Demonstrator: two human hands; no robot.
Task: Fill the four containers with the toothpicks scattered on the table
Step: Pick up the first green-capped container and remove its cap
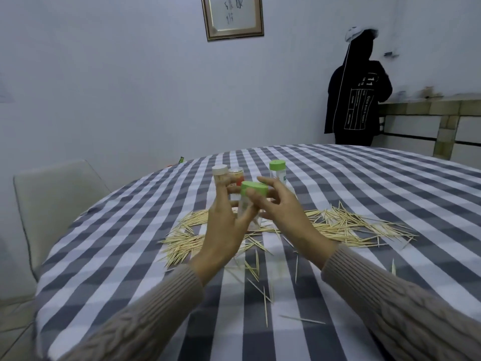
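Home dining room, checked tablecloth (338,178), framed picture (232,15), chair (52,194)

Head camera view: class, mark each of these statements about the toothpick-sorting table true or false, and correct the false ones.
1. The left hand holds a clear container. True.
2. That container's lid is red. False: it is green.
3. The toothpicks lie scattered on a checked tablecloth. True.
4. A second green-lidded container lies on its side. False: it stands upright.
5. The right hand rests flat on the table. False: its fingers are at the green lid.
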